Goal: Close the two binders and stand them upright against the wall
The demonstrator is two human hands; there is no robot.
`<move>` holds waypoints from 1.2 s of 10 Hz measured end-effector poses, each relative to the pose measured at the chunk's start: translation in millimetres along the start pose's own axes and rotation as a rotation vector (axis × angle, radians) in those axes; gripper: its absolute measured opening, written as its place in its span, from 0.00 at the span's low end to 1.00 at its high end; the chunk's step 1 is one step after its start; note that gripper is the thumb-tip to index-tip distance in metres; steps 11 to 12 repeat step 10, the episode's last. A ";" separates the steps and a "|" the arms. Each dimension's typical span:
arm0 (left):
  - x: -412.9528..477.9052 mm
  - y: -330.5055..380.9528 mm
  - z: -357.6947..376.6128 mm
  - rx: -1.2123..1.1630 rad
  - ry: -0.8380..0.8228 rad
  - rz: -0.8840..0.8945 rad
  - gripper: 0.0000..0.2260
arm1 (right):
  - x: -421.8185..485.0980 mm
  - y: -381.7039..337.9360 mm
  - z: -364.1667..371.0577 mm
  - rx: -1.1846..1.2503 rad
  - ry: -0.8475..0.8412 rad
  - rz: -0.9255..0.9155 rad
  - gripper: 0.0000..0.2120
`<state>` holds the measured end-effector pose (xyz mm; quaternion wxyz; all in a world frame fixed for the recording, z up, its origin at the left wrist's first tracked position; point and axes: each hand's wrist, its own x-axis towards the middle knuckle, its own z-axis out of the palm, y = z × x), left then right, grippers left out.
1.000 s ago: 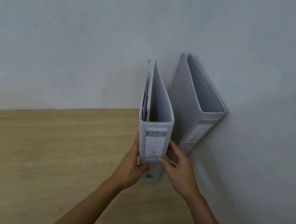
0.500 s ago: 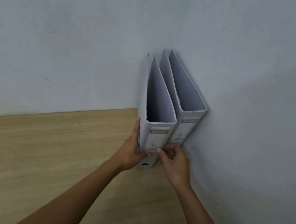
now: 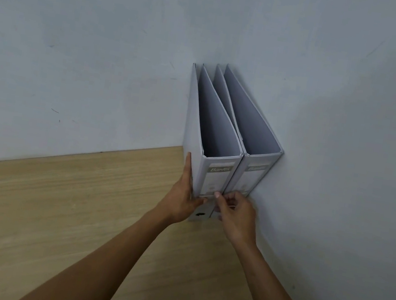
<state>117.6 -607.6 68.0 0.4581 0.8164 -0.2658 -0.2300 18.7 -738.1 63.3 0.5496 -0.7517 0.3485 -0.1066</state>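
Observation:
Two grey lever-arch binders stand upright side by side in the corner, spines toward me. The right binder (image 3: pixel 252 176) rests against the right wall (image 3: pixel 343 173). The left binder (image 3: pixel 216 173) touches it. My left hand (image 3: pixel 184 199) lies flat on the left binder's outer cover, thumb on the spine's lower end. My right hand (image 3: pixel 233 212) pinches the lower spine of the left binder where the two binders meet.
A light wooden tabletop (image 3: pixel 51 217) spreads left and toward me from the binders. Pale grey walls close off the back (image 3: pixel 90 55) and the right side.
The left binder has been brought right and back until it stands against the right binder in the corner. Both hands stayed on its lower spine.

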 end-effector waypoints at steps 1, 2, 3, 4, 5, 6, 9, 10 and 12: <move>-1.0 -2.2 -0.3 0.009 0.015 -0.019 0.52 | -2.0 -0.3 1.9 0.000 -0.009 0.008 0.12; -6.0 -6.3 -0.3 0.008 0.050 -0.057 0.51 | -3.5 -1.3 2.9 -0.004 -0.015 0.000 0.12; -13.7 -10.2 -1.0 0.014 0.030 -0.071 0.51 | -1.9 0.7 3.1 -0.012 -0.025 -0.006 0.11; -23.5 -10.6 -1.0 0.005 -0.018 -0.069 0.50 | -0.3 3.8 3.1 -0.021 -0.029 -0.012 0.10; -32.4 -9.3 -2.8 0.005 -0.039 -0.092 0.48 | -1.0 5.2 5.2 -0.012 -0.035 -0.004 0.10; -42.1 -9.0 -7.4 0.012 -0.054 -0.122 0.45 | -5.0 3.3 6.9 -0.002 -0.030 0.007 0.10; -88.5 -20.2 -53.7 -0.026 -0.011 -0.101 0.39 | -36.3 6.2 23.3 -0.028 -0.126 0.124 0.07; -116.0 -29.3 -81.7 -0.079 0.031 -0.111 0.38 | -58.5 -0.2 41.9 -0.037 -0.174 0.155 0.03; -116.0 -29.3 -81.7 -0.079 0.031 -0.111 0.38 | -58.5 -0.2 41.9 -0.037 -0.174 0.155 0.03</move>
